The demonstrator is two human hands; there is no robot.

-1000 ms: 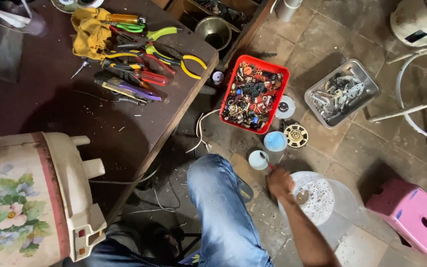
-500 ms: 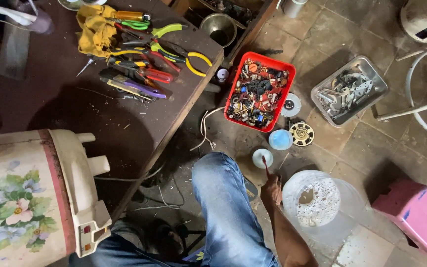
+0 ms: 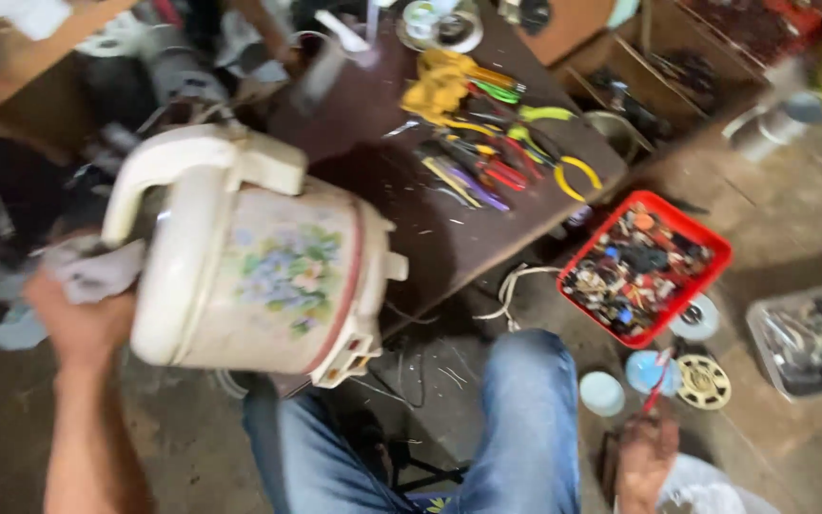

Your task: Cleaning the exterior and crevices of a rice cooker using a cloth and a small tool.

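Since the earlier frames our view has swung left, so the cream, flower-painted plastic appliance (image 3: 259, 276) that sat low at the left edge now fills the centre-left, and our left hand (image 3: 78, 319), unseen before, has come into the frame. That hand is closed around a crumpled pale grey cloth (image 3: 97, 268) and pressed against the appliance's white end just below its curved white handle (image 3: 159, 171); blur hides the fingers themselves. The appliance lies tilted on its side, overhanging the edge of the dark brown wooden table (image 3: 401, 200).

Our right hand (image 3: 647, 447), at the lower right, holds a thin red-handled tool (image 3: 658, 379) whose tip points up to a small light blue round lid (image 3: 647, 371) on the floor. A small white round lid (image 3: 602, 393) lies just left of it, and a yellow perforated disc (image 3: 704, 382) just right. We cannot make out how tightly the fingers close, since the hand is cut by the bottom edge.

Between the hands is our blue denim knee (image 3: 525, 419). Above the lids sits a red rectangular plastic tray (image 3: 715, 249) heaped with small mixed parts. On the table's upper middle lie yellow, red and green handled pliers (image 3: 501, 143). The upper left is a smeared clutter that we cannot identify.
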